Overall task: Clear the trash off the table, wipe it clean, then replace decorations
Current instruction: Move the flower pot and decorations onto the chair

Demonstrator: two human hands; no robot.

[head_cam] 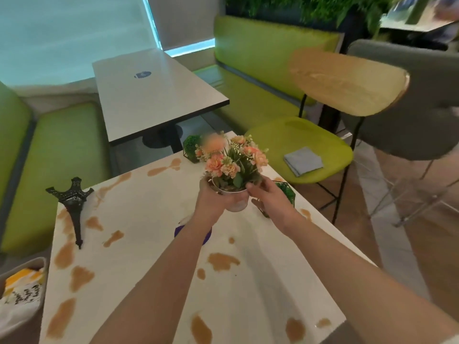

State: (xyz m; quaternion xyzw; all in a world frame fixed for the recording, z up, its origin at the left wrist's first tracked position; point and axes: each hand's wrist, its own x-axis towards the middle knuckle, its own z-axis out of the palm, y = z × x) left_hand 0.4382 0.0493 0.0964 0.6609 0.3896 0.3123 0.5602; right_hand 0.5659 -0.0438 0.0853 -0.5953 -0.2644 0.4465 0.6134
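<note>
Brown stains [222, 261] spotted the white table [154, 289] in the lower frame. At centre, my left hand [211, 198] curled around the white flower pot [236, 201] of peach blooms, while my right hand [269, 196] touched its other side, fingers nearly straight. A purple disc [207, 237] showed beneath my left forearm. At left, a black tower figurine [74, 203] lay tipped over the table edge. A green geometric ornament [286, 192] sat behind my right hand, another [191, 147] at the table's far edge. A folded grey cloth [303, 160] rested on the lime chair [320, 137], right of centre.
</note>
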